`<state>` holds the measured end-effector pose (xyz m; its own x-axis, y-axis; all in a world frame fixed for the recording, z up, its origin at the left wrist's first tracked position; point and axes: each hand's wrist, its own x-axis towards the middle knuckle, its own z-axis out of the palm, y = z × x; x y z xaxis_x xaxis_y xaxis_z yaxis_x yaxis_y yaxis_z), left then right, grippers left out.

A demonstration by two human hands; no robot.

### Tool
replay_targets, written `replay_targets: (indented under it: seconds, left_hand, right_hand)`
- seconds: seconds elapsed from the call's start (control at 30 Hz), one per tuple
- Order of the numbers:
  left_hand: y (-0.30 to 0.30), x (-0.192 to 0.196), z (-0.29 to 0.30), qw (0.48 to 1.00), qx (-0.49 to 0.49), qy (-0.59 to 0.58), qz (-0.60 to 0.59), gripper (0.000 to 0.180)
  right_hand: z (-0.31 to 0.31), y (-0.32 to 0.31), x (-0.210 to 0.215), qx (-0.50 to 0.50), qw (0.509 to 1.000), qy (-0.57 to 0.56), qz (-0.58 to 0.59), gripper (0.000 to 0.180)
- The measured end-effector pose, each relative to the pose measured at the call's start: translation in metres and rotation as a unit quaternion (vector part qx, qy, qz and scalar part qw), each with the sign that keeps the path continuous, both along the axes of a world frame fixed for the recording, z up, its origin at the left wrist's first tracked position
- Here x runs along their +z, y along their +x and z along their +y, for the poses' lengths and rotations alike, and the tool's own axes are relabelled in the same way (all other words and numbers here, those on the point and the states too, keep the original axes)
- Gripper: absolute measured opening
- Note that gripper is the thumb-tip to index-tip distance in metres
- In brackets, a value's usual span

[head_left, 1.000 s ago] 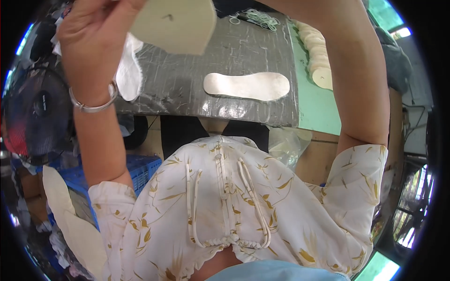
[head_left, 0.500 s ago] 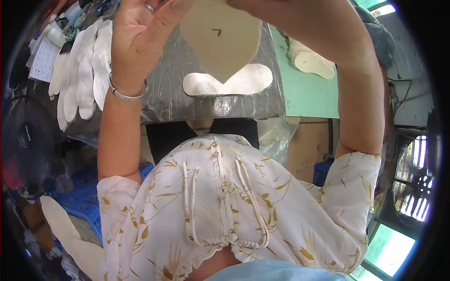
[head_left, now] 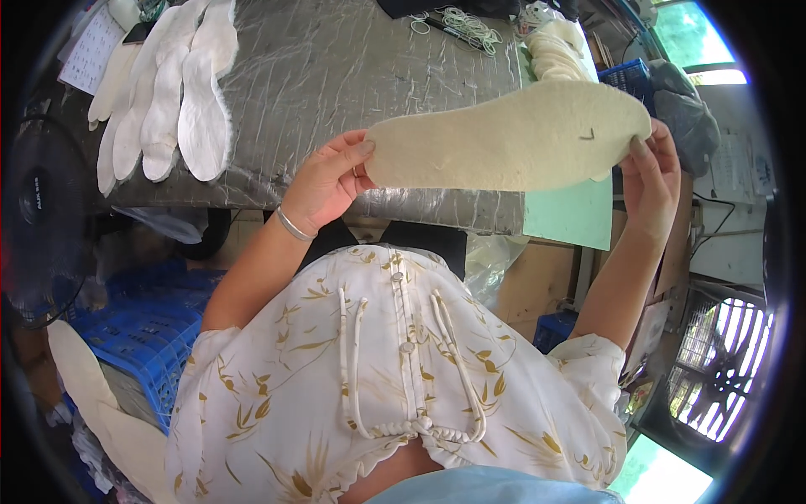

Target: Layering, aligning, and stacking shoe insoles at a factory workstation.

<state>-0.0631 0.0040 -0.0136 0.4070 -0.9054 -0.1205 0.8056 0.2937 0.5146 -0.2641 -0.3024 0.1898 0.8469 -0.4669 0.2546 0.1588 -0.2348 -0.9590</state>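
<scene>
Stretched level between my two hands is a cream insole [head_left: 487, 143], with a small dark mark near its right end. My left hand [head_left: 329, 181] pinches its narrower left end between thumb and fingers. At the broad right end, the thumb and fingers of my right hand [head_left: 648, 181] are closed on the edge. The insole is held above the front part of the table [head_left: 336, 84] and hides what lies beneath it. Just beyond its right end sits a stack of cream insoles [head_left: 556, 52] on a pale green board [head_left: 571, 217].
White insole-shaped pieces [head_left: 206, 126] lie overlapped at the table's left. Pale cord [head_left: 472, 27] and a dark pen lie at the back. A fan [head_left: 38, 202] stands at far left, above a blue crate [head_left: 143, 336]. Another blue crate [head_left: 630, 80] is at back right.
Both hands have come down toward me and spread apart. The insole has turned from pointing at me to lying crosswise. The white piece on the table is no longer visible.
</scene>
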Motion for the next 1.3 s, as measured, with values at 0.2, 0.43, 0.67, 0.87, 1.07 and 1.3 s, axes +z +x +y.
replay_targets:
  seconds: [0.2,0.43,0.67,0.87,1.07,1.3]
  left_hand:
    - [-0.025,-0.008,0.007,0.993,0.075,0.091,0.005,0.033]
    - [-0.018,-0.024,-0.003,0.950,0.098,0.255,-0.150,0.022]
    - [-0.007,-0.025,-0.012,0.917,0.155,0.312,-0.196,0.037]
    - [0.003,-0.032,-0.009,0.906,0.128,0.311,-0.256,0.053]
    - [0.009,0.006,-0.017,0.933,0.084,0.274,-0.218,0.048]
    - [-0.003,0.007,-0.053,0.981,0.106,0.145,-0.070,0.041]
  right_hand:
    - [0.007,-0.031,-0.055,-0.085,0.987,-0.036,0.128,0.036]
    - [-0.002,-0.052,-0.090,-0.113,0.947,-0.035,0.300,0.013]
    - [-0.005,-0.036,-0.091,-0.097,0.953,-0.013,0.285,0.010]
    - [-0.009,-0.025,-0.089,-0.079,0.959,-0.034,0.269,0.009]
    - [-0.042,-0.040,-0.125,-0.064,0.959,0.220,0.169,0.032]
    - [-0.057,-0.040,-0.175,-0.023,0.891,0.453,0.035,0.042]
